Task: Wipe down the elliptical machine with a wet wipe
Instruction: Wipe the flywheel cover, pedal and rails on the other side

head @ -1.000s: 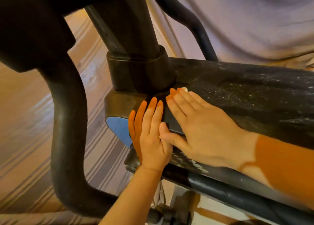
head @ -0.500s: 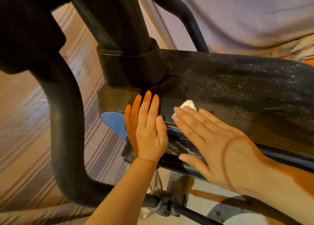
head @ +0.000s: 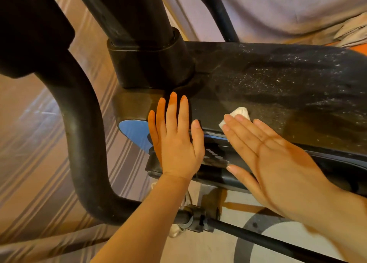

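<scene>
At frame centre, the right hand (head: 278,159) presses a white wet wipe (head: 239,113) flat-fingered onto the elliptical machine's black housing (head: 288,87). The left hand (head: 176,141), fingers straight, rests beside it.

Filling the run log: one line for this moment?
left hand: flat on housing | right hand: presses wet wipe | dust remains

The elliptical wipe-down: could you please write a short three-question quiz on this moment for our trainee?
1. True or false: the left hand lies flat on the housing.
2. Which hand presses the wipe? A) left B) right
3. Fill in: the white specks lie to the ___ of the wipe.

Key: 1 true. 2 B, the right hand, fingers straight. 3 right.
</scene>
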A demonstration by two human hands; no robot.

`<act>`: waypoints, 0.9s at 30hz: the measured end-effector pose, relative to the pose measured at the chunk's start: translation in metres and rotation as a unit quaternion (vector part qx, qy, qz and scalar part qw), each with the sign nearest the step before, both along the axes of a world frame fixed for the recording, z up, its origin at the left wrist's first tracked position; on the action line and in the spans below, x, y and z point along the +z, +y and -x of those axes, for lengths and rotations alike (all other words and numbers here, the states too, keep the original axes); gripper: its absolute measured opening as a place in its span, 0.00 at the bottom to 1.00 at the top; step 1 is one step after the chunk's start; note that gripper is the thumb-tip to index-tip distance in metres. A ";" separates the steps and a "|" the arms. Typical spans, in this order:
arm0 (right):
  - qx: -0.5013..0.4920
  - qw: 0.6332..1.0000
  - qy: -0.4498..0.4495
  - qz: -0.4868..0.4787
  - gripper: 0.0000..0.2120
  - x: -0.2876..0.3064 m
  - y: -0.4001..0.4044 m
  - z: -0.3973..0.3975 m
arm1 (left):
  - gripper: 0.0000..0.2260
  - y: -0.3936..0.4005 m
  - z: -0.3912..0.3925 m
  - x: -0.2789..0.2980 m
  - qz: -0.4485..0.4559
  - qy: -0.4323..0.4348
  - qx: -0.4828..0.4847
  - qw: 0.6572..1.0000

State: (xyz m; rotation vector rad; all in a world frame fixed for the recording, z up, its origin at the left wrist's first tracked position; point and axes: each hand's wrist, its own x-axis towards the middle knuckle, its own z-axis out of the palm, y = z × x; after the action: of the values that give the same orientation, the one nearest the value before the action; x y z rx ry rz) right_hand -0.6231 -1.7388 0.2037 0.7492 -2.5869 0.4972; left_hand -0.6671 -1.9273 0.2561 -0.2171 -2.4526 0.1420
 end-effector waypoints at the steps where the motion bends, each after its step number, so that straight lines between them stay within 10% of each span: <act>1: 0.001 1.000 0.005 -0.003 0.32 -0.001 0.002 0.001 | 0.25 0.003 -0.002 0.001 0.002 0.003 0.005 1.000; 27: -0.061 0.996 -0.041 0.056 0.32 0.008 0.003 0.025 | 0.24 0.017 0.034 0.006 0.132 0.052 -0.165 0.976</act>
State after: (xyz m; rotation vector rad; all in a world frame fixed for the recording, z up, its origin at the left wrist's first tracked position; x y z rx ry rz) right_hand -0.6478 -1.7354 0.2114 0.5397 -2.6339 0.6418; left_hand -0.7012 -1.9107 0.2626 -0.7112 -2.2514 0.3248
